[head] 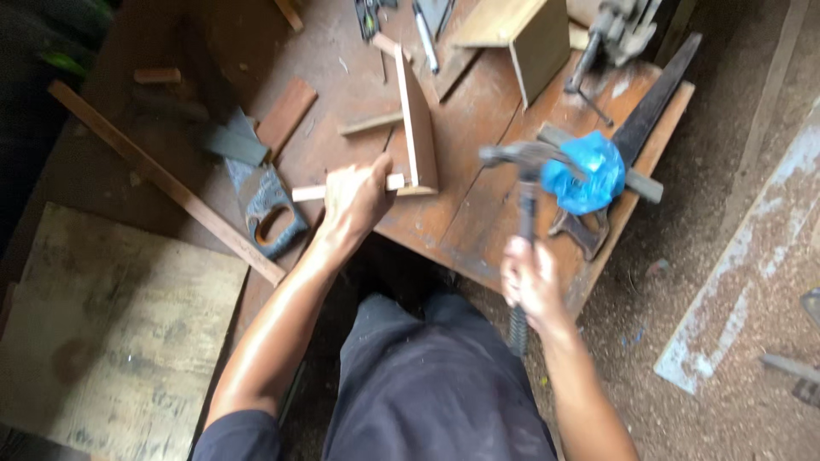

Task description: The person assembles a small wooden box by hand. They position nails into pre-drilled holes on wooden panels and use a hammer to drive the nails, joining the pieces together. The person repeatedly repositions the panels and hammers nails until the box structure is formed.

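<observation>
Head view, looking down over a worn reddish-brown wooden workbench point(478, 111): the person's left hand point(354, 198) is closed around a thin pale wooden strip point(309, 193) that lies flat near the bench's front edge, its far end meeting the foot of an upright thin brown wooden panel point(417, 128) that stands on edge. The right hand point(531, 277) is clenched on the dark handle of a steel claw hammer point(523, 183), blurred, with its head raised above the bench just right of the panel. Just beyond the hammer head lies a crumpled blue plastic bag point(589, 171), resting over a dark handsaw blade point(653, 98) that runs toward the bench's far right corner. Left of the left hand, a handsaw with a blue-grey handle point(272, 218) lies beside a long slim wooden batten point(162, 179) that crosses the bench's left side diagonally. A small open wooden box point(525, 34) stands at the far side, and a flat weathered plywood sheet point(111, 333) lies lower left. Sawdust-covered ground point(726, 213) spreads to the right.
</observation>
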